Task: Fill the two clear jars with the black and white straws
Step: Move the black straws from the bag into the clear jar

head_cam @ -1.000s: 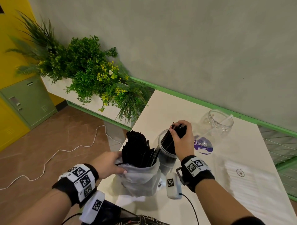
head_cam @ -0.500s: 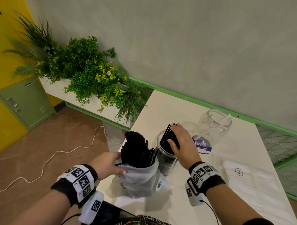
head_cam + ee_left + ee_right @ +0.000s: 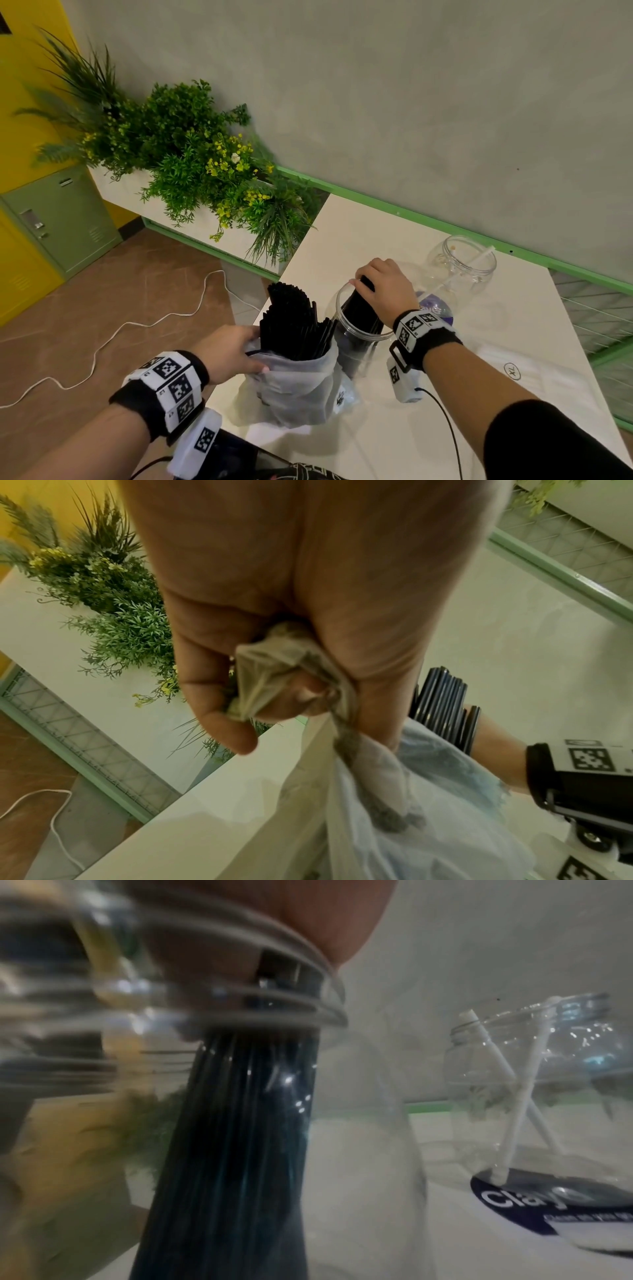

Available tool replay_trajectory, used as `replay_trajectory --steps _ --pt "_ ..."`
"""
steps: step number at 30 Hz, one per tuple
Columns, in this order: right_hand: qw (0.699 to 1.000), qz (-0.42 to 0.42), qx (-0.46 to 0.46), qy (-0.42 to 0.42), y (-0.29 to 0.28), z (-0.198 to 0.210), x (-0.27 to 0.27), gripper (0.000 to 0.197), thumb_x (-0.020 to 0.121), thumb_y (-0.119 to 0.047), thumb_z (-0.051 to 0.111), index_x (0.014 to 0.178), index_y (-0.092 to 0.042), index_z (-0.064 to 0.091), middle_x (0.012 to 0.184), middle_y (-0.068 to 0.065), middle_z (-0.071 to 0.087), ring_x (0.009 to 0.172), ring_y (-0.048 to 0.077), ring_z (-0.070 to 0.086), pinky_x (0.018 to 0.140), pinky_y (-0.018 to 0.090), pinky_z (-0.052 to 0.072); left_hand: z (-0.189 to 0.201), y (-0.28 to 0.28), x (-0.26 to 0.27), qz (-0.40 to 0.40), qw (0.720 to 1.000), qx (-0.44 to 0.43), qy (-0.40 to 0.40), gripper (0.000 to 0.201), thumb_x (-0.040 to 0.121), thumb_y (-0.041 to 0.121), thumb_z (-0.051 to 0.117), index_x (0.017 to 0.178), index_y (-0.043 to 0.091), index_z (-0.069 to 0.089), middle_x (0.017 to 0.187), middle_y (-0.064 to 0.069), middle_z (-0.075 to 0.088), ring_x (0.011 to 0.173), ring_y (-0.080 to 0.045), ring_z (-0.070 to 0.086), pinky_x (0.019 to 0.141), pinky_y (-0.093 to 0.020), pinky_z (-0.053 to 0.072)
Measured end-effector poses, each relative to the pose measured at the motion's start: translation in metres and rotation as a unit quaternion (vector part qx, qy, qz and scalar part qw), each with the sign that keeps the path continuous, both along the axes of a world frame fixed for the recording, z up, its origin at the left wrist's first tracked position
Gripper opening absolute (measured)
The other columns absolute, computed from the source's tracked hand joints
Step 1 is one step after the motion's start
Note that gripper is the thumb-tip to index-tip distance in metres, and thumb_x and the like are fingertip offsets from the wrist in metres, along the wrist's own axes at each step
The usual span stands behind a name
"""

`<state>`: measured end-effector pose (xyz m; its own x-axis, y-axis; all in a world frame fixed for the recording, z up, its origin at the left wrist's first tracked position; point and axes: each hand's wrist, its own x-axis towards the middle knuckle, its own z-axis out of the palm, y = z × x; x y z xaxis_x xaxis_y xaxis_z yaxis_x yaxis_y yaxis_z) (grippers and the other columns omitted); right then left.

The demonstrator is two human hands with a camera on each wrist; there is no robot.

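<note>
Left hand (image 3: pixel 230 353) curled tight round the bunched rim of the white bag (image 3: pixel 294 387) near the table's (image 3: pixel 359 233) front left corner, black straws (image 3: pixel 291 322) sticking up out of it. Right hand (image 3: pixel 383 291) over the near jar (image 3: pixel 359 346) just beside the bag, fingers bent round a black bunch (image 3: pixel 232 1137) standing inside. Far jar (image 3: pixel 462 267) by the back edge, white straws (image 3: pixel 517 1096) leaning in it.

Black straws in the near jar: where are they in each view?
Head: black straws centre, in the near jar under the right hand.
Left wrist: not surely in view; the straws at right could be the bag's.
Right wrist: a dark bundle left of centre, seen through the jar.
Shared landmark: the flowering plants.
</note>
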<state>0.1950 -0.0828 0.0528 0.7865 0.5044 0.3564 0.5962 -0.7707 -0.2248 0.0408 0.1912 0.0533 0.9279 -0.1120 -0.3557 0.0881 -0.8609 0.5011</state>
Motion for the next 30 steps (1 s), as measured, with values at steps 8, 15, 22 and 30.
replay_trajectory --steps 8,15,22,30 --pt "0.996 0.019 0.043 -0.072 0.008 0.015 0.015 0.017 0.087 -0.022 0.068 0.079 -0.008 0.063 0.078 0.005 0.056 0.075 0.024 0.047 0.071 0.031 0.041 0.003 0.0 0.0 0.002 1.0 0.011 0.004 0.052 0.079 0.038 0.071 0.126 0.026 0.054 0.114 0.002 0.065 0.102 -0.014 0.058 0.081 -0.025 0.045" --pt "0.999 -0.049 -0.011 -0.012 -0.006 0.017 0.014 0.031 0.092 -0.042 0.054 0.103 -0.016 0.065 0.101 0.002 0.06 0.094 0.026 0.05 0.084 0.04 0.045 0.003 -0.001 -0.001 -0.007 1.0 0.019 0.001 0.048 0.081 0.036 0.069 0.125 0.023 0.055 0.115 0.001 0.064 0.101 -0.014 0.058 0.071 -0.019 0.036" --pt "0.972 0.053 0.215 0.076 0.01 0.029 -0.08 0.009 0.093 -0.023 0.058 0.086 -0.018 0.06 0.079 -0.007 0.055 0.074 0.004 0.049 0.069 0.018 0.04 0.0 0.002 -0.004 -0.003 1.0 -0.001 -0.007 0.04 0.081 0.033 0.068 0.119 0.024 0.059 0.101 0.006 0.063 0.091 -0.011 0.057 0.07 -0.022 0.041" --pt "0.886 0.021 0.038 0.462 -0.011 -0.027 -0.13 0.053 0.087 -0.062 0.05 0.121 -0.023 0.055 0.101 -0.011 0.066 0.08 -0.006 0.056 0.078 0.014 0.045 -0.005 0.004 -0.01 -0.025 0.999 -0.026 -0.038 0.021 0.088 0.026 0.062 0.075 0.039 0.051 0.072 0.016 0.057 0.07 0.001 0.054 0.058 -0.011 0.036"
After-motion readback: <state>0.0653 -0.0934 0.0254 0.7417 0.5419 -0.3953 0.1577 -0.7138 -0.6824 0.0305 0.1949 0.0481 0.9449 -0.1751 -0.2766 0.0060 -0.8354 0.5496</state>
